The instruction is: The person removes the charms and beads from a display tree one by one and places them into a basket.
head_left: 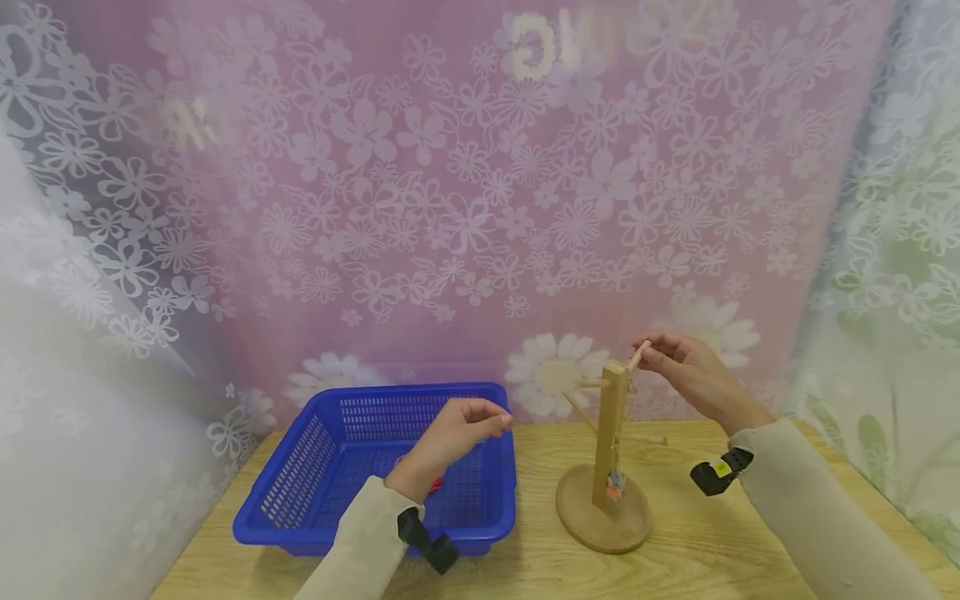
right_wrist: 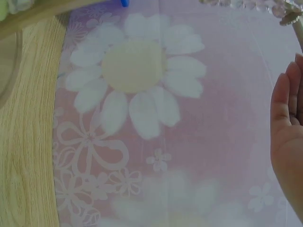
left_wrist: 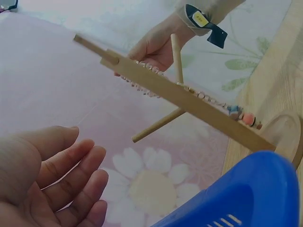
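A flowered sheet (head_left: 450, 250) rises along the far edge of the table (head_left: 540, 567). The blue basket (head_left: 300, 535) takes up the left; a strip of tabletop parts it from the wooden stand (head_left: 604, 442) — its pegs (head_left: 591, 384) jutting several ways. The left hand (head_left: 453, 433), loosely curled around nothing, hangs over the basket. The right hand (head_left: 697, 379) meets a top peg (head_left: 635, 361) — whether pinching, I can't tell. Beads (left_wrist: 208, 99) hang along the post.

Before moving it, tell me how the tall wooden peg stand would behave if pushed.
Pushed high, the wooden peg stand might tip, being tall; pushed low, its broad round base would probably slide. Its hanging pinkish beaded strand may swing.
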`<action>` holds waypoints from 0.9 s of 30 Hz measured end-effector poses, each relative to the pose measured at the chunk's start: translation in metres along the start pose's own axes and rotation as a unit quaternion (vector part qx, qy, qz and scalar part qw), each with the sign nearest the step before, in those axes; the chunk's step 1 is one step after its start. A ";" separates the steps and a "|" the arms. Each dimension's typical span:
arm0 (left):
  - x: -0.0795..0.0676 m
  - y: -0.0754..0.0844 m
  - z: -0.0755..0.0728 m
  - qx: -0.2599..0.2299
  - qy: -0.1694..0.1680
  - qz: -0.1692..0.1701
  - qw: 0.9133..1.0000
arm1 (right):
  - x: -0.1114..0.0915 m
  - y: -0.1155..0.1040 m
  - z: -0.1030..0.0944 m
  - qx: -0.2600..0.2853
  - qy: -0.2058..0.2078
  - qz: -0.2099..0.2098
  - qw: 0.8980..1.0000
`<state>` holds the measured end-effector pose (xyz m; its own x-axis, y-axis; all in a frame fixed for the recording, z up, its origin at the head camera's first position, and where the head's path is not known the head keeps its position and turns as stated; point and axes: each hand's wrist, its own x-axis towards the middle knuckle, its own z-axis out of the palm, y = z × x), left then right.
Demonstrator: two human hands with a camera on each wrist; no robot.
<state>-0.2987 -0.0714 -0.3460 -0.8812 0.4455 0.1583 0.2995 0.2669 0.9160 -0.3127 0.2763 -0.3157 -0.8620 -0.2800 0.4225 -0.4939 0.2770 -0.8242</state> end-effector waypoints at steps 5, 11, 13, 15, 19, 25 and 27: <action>-0.002 0.001 0.007 -0.015 -0.004 0.012 1.000 | -0.004 0.003 -0.002 -0.028 0.049 -0.003 0.998; -0.003 0.001 0.018 -0.027 0.001 0.022 0.999 | -0.011 -0.001 -0.001 -0.033 0.092 -0.005 0.995; -0.004 0.001 0.022 -0.027 0.003 0.024 0.999 | -0.013 -0.003 0.000 -0.037 0.106 0.000 0.994; -0.006 0.002 0.027 -0.030 0.003 0.025 0.999 | -0.015 -0.006 0.001 -0.041 0.119 0.008 0.992; -0.008 0.004 0.037 -0.049 0.001 0.019 0.999 | -0.020 -0.010 0.004 -0.042 0.146 0.026 0.988; -0.011 0.009 0.055 -0.084 -0.010 0.009 0.996 | -0.027 -0.017 0.009 -0.069 0.189 0.044 0.978; -0.013 0.011 0.062 -0.091 -0.013 0.007 0.996 | -0.030 -0.019 0.012 -0.072 0.199 0.052 0.976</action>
<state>-0.2617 -0.0215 -0.3606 -0.8667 0.4708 0.1650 0.2388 0.1012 0.9658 -0.2763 0.2683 -0.3167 -0.8701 0.1280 0.4759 -0.3876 0.4185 -0.8213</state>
